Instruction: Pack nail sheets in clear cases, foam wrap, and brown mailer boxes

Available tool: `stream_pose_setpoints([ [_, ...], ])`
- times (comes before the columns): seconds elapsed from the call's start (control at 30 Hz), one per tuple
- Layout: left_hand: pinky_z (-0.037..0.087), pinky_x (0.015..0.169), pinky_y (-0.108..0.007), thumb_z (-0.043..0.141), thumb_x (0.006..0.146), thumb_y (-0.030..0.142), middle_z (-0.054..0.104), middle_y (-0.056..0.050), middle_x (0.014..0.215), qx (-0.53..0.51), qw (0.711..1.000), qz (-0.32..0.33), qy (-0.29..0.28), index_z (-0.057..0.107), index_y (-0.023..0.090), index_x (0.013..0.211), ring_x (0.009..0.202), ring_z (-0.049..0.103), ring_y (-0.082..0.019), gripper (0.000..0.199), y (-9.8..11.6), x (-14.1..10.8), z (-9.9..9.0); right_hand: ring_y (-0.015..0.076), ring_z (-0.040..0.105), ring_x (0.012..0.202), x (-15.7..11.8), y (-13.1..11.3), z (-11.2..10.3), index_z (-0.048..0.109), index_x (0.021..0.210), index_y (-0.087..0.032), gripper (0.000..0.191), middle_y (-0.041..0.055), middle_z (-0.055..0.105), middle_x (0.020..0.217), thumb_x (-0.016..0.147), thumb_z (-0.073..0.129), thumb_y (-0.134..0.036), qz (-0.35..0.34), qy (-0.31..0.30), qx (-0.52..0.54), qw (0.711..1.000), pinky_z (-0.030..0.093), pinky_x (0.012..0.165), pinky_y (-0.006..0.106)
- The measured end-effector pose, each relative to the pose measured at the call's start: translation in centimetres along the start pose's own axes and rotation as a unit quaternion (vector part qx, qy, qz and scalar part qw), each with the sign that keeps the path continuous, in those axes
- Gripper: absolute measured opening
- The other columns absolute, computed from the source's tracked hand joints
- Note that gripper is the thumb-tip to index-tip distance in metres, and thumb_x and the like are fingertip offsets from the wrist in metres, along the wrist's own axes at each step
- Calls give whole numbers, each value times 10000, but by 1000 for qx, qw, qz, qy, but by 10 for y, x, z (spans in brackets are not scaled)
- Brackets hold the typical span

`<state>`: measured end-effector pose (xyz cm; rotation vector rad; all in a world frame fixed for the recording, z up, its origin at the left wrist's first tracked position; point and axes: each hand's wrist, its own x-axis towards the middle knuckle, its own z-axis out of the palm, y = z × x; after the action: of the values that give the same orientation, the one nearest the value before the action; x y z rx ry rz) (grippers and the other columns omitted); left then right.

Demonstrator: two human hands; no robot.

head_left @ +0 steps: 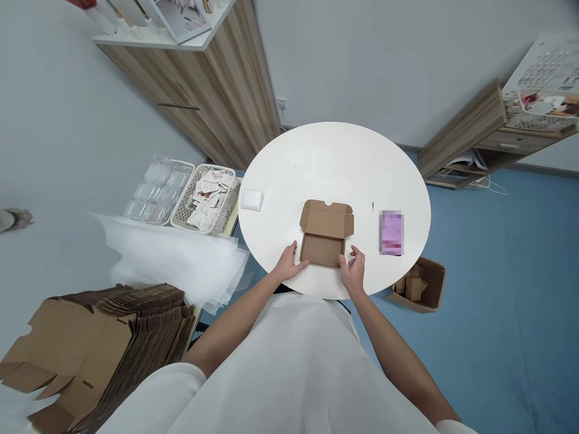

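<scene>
A small brown cardboard mailer box lies on the white round table, its lid and side flaps folded up and back, and the tray part shows nothing inside. Beside its left wall is my left hand, fingers apart, with the thumb at the near left corner. My right hand is at the near right corner, thumb against the wall and the other fingers bent but apart from it. To the left on the table sits a white padded packet. A purple pixelated item lies to the right.
At left stand a white basket of printed packets, clear plastic cases, white foam sheets and a stack of flattened cardboard boxes. An open carton is on the floor at right. Wooden cabinets stand behind.
</scene>
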<state>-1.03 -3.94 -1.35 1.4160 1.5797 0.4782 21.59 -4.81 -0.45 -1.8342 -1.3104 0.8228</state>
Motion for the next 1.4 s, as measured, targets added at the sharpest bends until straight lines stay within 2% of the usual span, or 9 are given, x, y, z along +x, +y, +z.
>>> stream_pose_setpoints([
  [0.1,409,870,-382,515,758,486,396,-150,1277,-2,1000,-5,31,264,172,1325,1100,458,-248,696,-9,6,-21,100,363,562,-2,-26,10,417,1161,-194,439,47,451,926,772,482,-386,-51,-4,25,998,414,605,299],
  [0.2,418,859,-396,429,820,443,434,-151,1227,-1,994,-11,106,351,160,1269,1101,456,-250,537,-23,18,-53,85,356,528,0,-62,34,489,1060,-201,313,23,464,864,777,477,-334,-85,-84,39,992,418,595,287],
  [0.3,421,863,-405,443,816,404,424,-147,1217,3,980,-18,198,401,160,1220,1128,430,-258,474,-40,35,-89,96,421,574,7,-98,71,516,1019,-206,271,21,496,850,777,470,-318,-72,-167,38,983,437,638,296],
  [0.43,400,905,-395,498,790,370,395,-132,1238,-7,960,-30,280,390,182,1222,1173,382,-254,484,-60,60,-139,127,509,728,26,-129,135,508,1055,-225,326,61,523,1058,754,489,-348,7,-239,38,970,458,677,311],
  [0.67,323,987,-396,460,832,327,379,-118,1294,-61,967,3,248,392,191,1261,1207,355,-238,455,-75,115,-198,187,483,1049,67,-152,226,415,1186,-242,489,78,456,1248,733,535,-380,110,-217,118,963,423,866,377],
  [0.83,312,1001,-348,424,842,235,453,-90,1253,-71,978,23,196,413,185,1269,1151,424,-197,430,-76,133,-203,193,442,1128,79,-166,251,362,1214,-259,520,71,380,1314,739,548,-361,119,-210,162,957,405,915,391],
  [1.03,412,889,-327,425,818,172,534,-98,1149,-94,984,-2,154,451,163,1252,982,528,-174,435,-77,123,-191,191,460,1107,80,-161,258,411,1168,-232,459,67,446,1254,739,540,-334,85,-215,162,959,388,937,387],
  [1.23,451,830,-309,487,770,164,575,-80,1092,-134,979,-25,154,517,178,1191,877,555,-148,423,-86,107,-179,157,564,878,67,-142,253,484,1019,-206,314,72,521,1128,727,501,-319,143,-203,162,955,472,786,336],
  [1.4,467,812,-314,520,736,163,603,-75,1038,-178,974,-34,138,534,173,1166,824,574,-139,430,-89,78,-160,149,573,775,44,-131,229,508,930,-203,267,64,555,1045,678,527,-287,159,-208,127,957,476,703,307],
])
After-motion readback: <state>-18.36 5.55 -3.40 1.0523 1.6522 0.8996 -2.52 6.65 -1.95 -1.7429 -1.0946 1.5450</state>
